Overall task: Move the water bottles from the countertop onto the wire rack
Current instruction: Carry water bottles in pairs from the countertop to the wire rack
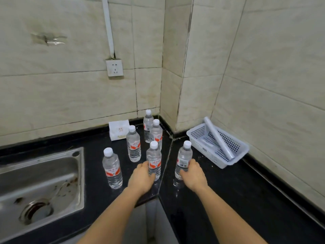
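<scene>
Two bottles (154,156) upright, fingers (193,164) wrapped round each.

Six clear water bottles (133,147) with white caps and red-and-white labels stand upright on the black countertop (228,194) near its back corner, the front two gripped by the left hand (142,177) and right hand (192,175).

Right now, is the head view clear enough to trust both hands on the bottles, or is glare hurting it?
Head view: sharp and evenly lit; the left hand holds the middle bottle, the right hand the right bottle. Head view: wide-angle bending curves the walls, and the black countertop shows only faint reflections.
</scene>
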`<state>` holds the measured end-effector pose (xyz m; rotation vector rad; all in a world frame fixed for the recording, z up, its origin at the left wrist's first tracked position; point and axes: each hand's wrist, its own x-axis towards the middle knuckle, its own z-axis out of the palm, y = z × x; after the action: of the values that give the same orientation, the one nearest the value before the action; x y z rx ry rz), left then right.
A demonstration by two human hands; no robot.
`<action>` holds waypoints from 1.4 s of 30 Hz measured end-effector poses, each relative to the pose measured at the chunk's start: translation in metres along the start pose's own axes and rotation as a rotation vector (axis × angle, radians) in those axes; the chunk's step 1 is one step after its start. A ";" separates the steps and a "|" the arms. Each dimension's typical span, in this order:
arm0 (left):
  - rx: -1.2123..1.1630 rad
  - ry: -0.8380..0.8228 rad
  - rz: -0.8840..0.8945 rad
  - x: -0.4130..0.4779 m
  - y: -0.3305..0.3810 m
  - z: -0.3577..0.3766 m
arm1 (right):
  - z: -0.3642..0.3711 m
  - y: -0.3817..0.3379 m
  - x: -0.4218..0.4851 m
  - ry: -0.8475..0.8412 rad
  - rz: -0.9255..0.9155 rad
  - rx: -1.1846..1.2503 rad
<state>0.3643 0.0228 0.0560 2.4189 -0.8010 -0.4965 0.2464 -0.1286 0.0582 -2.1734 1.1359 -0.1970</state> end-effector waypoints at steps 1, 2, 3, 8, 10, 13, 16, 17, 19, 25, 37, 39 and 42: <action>-0.036 -0.011 0.004 0.013 -0.001 0.000 | 0.004 -0.002 0.010 0.041 0.044 0.048; -0.070 -0.019 0.014 0.025 -0.003 -0.001 | 0.007 -0.004 0.020 0.085 0.087 0.091; -0.101 -0.025 0.027 0.036 -0.005 -0.002 | 0.011 -0.007 0.030 0.121 0.129 0.119; -0.153 -0.078 0.097 0.086 -0.013 -0.012 | 0.027 -0.020 0.071 0.201 0.248 0.186; -0.168 -0.125 0.112 0.104 -0.020 -0.013 | 0.034 -0.023 0.084 0.214 0.274 0.201; -0.188 -0.193 0.127 0.122 -0.030 -0.010 | 0.041 -0.025 0.095 0.251 0.318 0.213; -0.195 -0.179 0.173 0.130 -0.033 -0.007 | 0.045 -0.026 0.099 0.287 0.332 0.235; -0.196 -0.177 0.183 0.132 -0.034 -0.006 | 0.046 -0.025 0.098 0.296 0.328 0.230; -0.195 -0.172 0.199 0.136 -0.034 -0.005 | 0.048 -0.024 0.095 0.313 0.310 0.226; -0.184 -0.085 0.222 0.138 -0.019 0.006 | 0.030 -0.005 0.079 0.340 0.354 0.400; -0.187 -0.380 0.659 0.058 0.145 0.057 | -0.101 0.085 -0.086 0.676 0.433 0.470; -0.190 -0.440 0.753 0.016 0.177 0.072 | -0.123 0.105 -0.138 0.756 0.470 0.437; -0.232 -0.540 0.860 -0.065 0.214 0.094 | -0.152 0.135 -0.231 0.857 0.525 0.394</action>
<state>0.1761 -0.1170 0.1197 1.5126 -1.7650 -0.8191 -0.0483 -0.0780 0.1291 -1.3699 1.8828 -1.0771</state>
